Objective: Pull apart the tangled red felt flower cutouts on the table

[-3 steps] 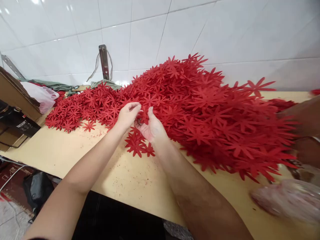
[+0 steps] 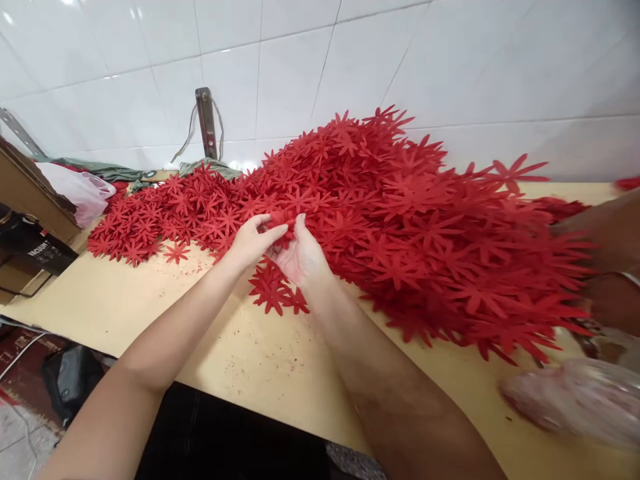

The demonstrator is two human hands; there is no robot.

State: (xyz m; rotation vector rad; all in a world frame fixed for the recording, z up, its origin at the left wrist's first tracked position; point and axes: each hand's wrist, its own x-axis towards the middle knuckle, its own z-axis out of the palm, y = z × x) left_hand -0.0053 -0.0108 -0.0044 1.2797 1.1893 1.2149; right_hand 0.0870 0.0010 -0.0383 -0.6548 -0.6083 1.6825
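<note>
Red flower-shaped cutouts [image 2: 283,219], thin and many-petalled, are between my two hands at the near edge of a big heap. My left hand [image 2: 256,239] pinches a cutout between thumb and fingers. Cupped beside it, my right hand [image 2: 304,257] has its thumb raised and its fingers curled around the cutouts; how many it holds is hidden. The heap of red flower cutouts [image 2: 360,193] spreads behind my hands and far to the right. A small cluster of cutouts [image 2: 270,290] lies on the table just below my hands.
The pale tabletop [image 2: 260,373] carries scattered specks. A white plastic bag [image 2: 75,187], a cardboard box [image 2: 30,180] and a black box [image 2: 43,247] stand at left. A metal bracket [image 2: 206,123] is against the tiled wall [image 2: 300,73]. A clear bag [image 2: 575,400] lies at right.
My left hand has come slightly right and down, its thumb now over a red cutout that shows between my hands. The right hand stays nearly in place.
</note>
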